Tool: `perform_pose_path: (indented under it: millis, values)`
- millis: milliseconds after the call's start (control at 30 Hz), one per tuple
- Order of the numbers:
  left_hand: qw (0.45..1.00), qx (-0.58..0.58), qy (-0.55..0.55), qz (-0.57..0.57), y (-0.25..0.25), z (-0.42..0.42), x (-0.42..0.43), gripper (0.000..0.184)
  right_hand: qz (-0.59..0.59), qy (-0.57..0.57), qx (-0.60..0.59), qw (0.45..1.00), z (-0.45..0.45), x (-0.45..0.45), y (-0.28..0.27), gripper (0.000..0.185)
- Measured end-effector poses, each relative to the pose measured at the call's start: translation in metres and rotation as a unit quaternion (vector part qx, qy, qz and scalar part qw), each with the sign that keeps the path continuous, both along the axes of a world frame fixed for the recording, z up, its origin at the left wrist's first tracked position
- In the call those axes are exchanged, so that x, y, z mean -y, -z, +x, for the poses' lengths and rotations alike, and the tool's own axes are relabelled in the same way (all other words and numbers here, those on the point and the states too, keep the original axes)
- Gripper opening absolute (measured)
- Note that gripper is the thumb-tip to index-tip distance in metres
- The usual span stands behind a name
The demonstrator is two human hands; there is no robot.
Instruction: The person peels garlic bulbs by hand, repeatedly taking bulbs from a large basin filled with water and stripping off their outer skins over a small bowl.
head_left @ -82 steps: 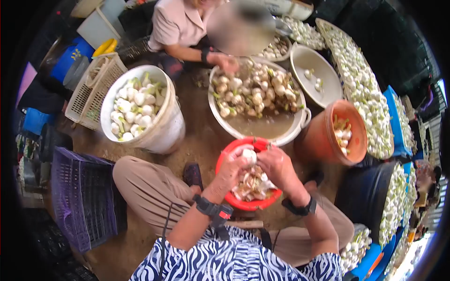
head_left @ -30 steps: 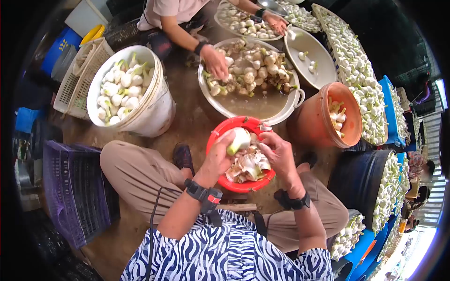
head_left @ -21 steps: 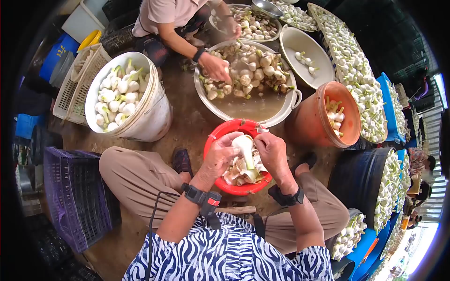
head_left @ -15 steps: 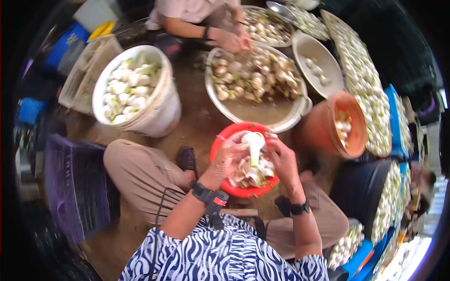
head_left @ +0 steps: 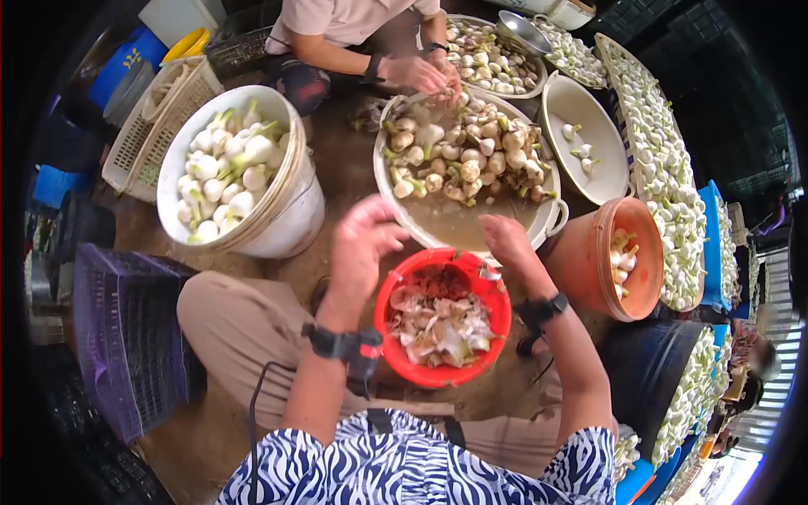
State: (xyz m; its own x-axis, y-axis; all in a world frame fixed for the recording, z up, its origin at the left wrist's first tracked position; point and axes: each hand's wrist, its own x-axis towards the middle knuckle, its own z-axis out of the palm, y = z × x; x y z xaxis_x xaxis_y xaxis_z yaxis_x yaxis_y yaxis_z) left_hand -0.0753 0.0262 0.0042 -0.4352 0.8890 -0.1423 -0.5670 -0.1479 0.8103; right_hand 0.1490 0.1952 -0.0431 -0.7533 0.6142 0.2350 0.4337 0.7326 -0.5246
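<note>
In the head view, the person's left hand [head_left: 358,248] is in the air between the large white plastic bucket [head_left: 290,227] and the round red plastic bowl [head_left: 433,375]. Its fingers are spread and point toward the wide round whitish basin [head_left: 419,232]. The right hand [head_left: 513,240] is over the near right part of this basin, with its fingers bent; I cannot tell whether they are pressed together or pinch something. The 2 wrists wear black straps.

The red bowl stands between the 2 forearms and contains a pile of pale and brownish garlic peels [head_left: 442,324]. Beyond it, in the basin, a heap of unpeeled garlic bulbs [head_left: 488,151] lies partly in brown water. To the left, the bucket is filled with clean white garlic bulbs [head_left: 223,168] with green stems. To the right, the orange round plastic bucket [head_left: 581,257] contains some more white bulbs, and behind it the oval whitish basin [head_left: 593,118] has 3 bulbs.

At the far side of the heap, a co-worker in a light pink shirt has 2 hands [head_left: 421,74] close together; what they hold is too blurred to tell.
</note>
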Motion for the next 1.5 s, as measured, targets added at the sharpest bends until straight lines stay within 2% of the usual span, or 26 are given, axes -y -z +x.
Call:
perform_pose_path:
  millis: [67, 100, 133, 233, 267, 300, 333, 367, 400, 467, 500, 567, 600, 667, 733, 833, 967, 1000, 1067, 1133, 1200, 1233, 1267, 1333, 1400, 1500]
  values:
    - [0.984, -0.148, 0.05, -0.081, 0.036, 0.026, -0.007, 0.052, 0.0, -0.03, 0.135, 0.99, -0.03, -0.033, 0.021, 0.032]
    - [0.971, -0.22, 0.094, -0.019, 0.051, 0.035, -0.011, 0.054, 0.07, -0.083, 0.148, 0.983, -0.046, -0.047, 0.035, 0.035]
    - [0.905, -0.41, 0.1, -0.06, 0.036, 0.039, -0.012, 0.046, 0.141, -0.135, 0.157, 0.968, -0.062, -0.062, 0.05, 0.038]
    - [0.914, -0.38, 0.117, -0.083, 0.055, 0.047, -0.029, 0.039, 0.207, -0.127, 0.222, 0.944, -0.102, -0.099, 0.118, 0.039]
    - [0.936, -0.306, 0.132, -0.114, 0.063, 0.046, -0.034, 0.035, 0.2, -0.123, 0.221, 0.947, -0.098, -0.104, 0.13, 0.039]
    - [0.951, -0.227, 0.146, -0.148, 0.07, 0.044, -0.036, 0.032, 0.304, -0.112, 0.176, 0.929, -0.091, -0.102, 0.138, 0.039]
    - [0.938, -0.267, 0.15, -0.163, 0.065, 0.033, -0.042, 0.029, 0.404, -0.105, 0.132, 0.899, -0.083, -0.096, 0.138, 0.039]
    - [0.945, -0.26, 0.125, -0.153, 0.069, 0.024, -0.047, 0.029, 0.412, -0.13, 0.141, 0.891, -0.066, -0.091, 0.135, 0.036]
    - [0.951, -0.256, 0.101, -0.143, 0.072, 0.015, -0.051, 0.028, 0.404, -0.136, 0.142, 0.893, -0.049, -0.088, 0.135, 0.036]
    - [0.958, -0.247, 0.056, -0.133, 0.076, 0.004, -0.061, 0.027, 0.124, -0.183, 0.262, 0.939, -0.018, -0.089, 0.133, 0.028]
    - [0.968, -0.217, 0.027, -0.123, 0.076, 0.004, -0.067, 0.025, 0.123, -0.181, 0.265, 0.939, -0.014, -0.087, 0.131, 0.028]
    - [0.978, -0.167, 0.04, -0.115, 0.078, 0.013, -0.068, 0.024, 0.005, -0.002, 0.328, 0.945, -0.008, -0.079, 0.125, 0.022]
    - [0.986, -0.123, 0.047, -0.105, 0.077, 0.014, -0.069, 0.023, 0.007, 0.005, 0.323, 0.946, -0.006, -0.082, 0.131, 0.022]
    - [0.979, -0.146, 0.079, -0.114, 0.072, 0.025, -0.066, 0.022, -0.128, 0.09, 0.324, 0.933, -0.007, -0.096, 0.175, 0.027]
    - [0.979, -0.124, 0.106, -0.12, 0.064, 0.032, -0.061, 0.022, -0.064, 0.057, 0.28, 0.956, -0.018, -0.094, 0.17, 0.039]
    - [0.973, -0.13, 0.123, -0.147, 0.059, 0.038, -0.061, 0.028, -0.13, -0.002, 0.291, 0.948, -0.014, -0.093, 0.12, 0.052]
    - [0.969, -0.072, 0.133, -0.197, 0.045, 0.067, -0.072, 0.041, -0.139, 0.042, 0.09, 0.985, 0.005, -0.047, 0.051, 0.068]
    - [0.969, -0.07, 0.136, -0.195, 0.045, 0.074, -0.072, 0.041, -0.122, 0.042, 0.017, 0.991, 0.009, -0.03, 0.031, 0.07]
    - [0.98, 0.019, 0.171, -0.101, 0.056, 0.087, -0.072, 0.046, -0.225, 0.063, 0.016, 0.972, 0.013, 0.008, -0.011, 0.072]
    - [0.984, 0.009, 0.17, -0.06, 0.047, 0.093, -0.06, 0.046, -0.187, 0.056, 0.009, 0.981, 0.027, 0.035, -0.033, 0.061]
    - [0.981, 0.063, 0.174, -0.057, 0.033, 0.094, -0.041, 0.044, -0.369, 0.06, -0.109, 0.921, 0.035, 0.049, -0.046, 0.047]
    - [0.981, 0.064, 0.171, -0.061, 0.029, 0.095, -0.033, 0.041, -0.375, 0.083, -0.152, 0.911, 0.032, 0.067, -0.064, 0.031]
    - [0.981, 0.062, 0.172, -0.061, 0.025, 0.098, -0.023, 0.041, -0.374, 0.084, -0.154, 0.911, 0.035, 0.075, -0.066, 0.031]
    - [0.985, 0.023, 0.168, -0.038, 0.015, 0.102, -0.006, 0.04, -0.237, 0.106, -0.086, 0.962, 0.038, 0.086, -0.074, 0.023]
    - [0.986, -0.003, 0.161, -0.033, 0.01, 0.106, 0.005, 0.045, -0.208, 0.121, -0.114, 0.964, 0.038, 0.101, -0.079, 0.016]
    - [0.99, -0.028, 0.139, -0.019, 0.009, 0.113, 0.016, 0.045, -0.17, 0.126, -0.059, 0.976, 0.042, 0.117, -0.081, 0.019]
